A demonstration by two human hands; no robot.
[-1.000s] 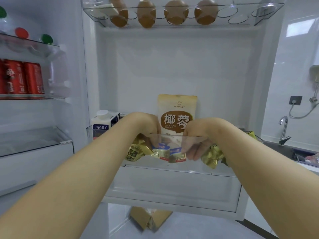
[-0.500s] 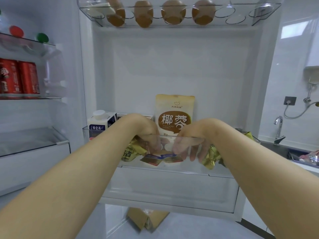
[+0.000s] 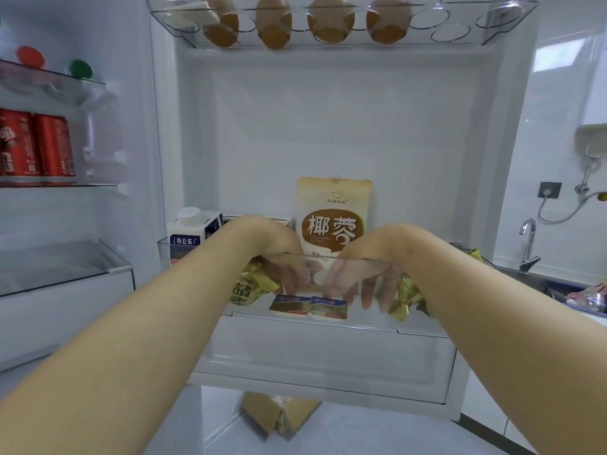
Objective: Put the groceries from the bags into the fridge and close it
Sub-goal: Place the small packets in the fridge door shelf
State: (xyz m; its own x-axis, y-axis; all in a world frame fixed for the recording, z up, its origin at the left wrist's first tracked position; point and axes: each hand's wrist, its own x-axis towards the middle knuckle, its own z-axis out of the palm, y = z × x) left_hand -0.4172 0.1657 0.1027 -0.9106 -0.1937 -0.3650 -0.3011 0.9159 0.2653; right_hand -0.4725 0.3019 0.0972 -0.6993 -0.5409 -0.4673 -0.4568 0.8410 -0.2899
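Inside the clear door bin point(image 3: 322, 257) of the open fridge, both hands reached down behind the front wall and showed only dimly through it. The left grip point(image 3: 285, 267) had its fingers hanging down loosely with nothing held, just beside a gold foil packet point(image 3: 251, 284) on its outer side. The right grip point(image 3: 358, 277) had its fingers spread and near straight, tips pointing down just above the bin floor, also holding nothing; a second gold foil packet point(image 3: 405, 297) lay against its outer side. Two small blue-and-white portion packs point(image 3: 308, 305) lay flat, side by side and touching, on the bin floor below and between the hands; contact with the fingertips could not be determined. A desiccated coconut pouch point(image 3: 333, 218) stood upright behind the hands, and a milk carton point(image 3: 190, 228) stood at the bin's left end. Four brown eggs point(image 3: 331, 21) sat in the door tray above. Red cans point(image 3: 36, 146) stood on a shelf in the fridge body at left.
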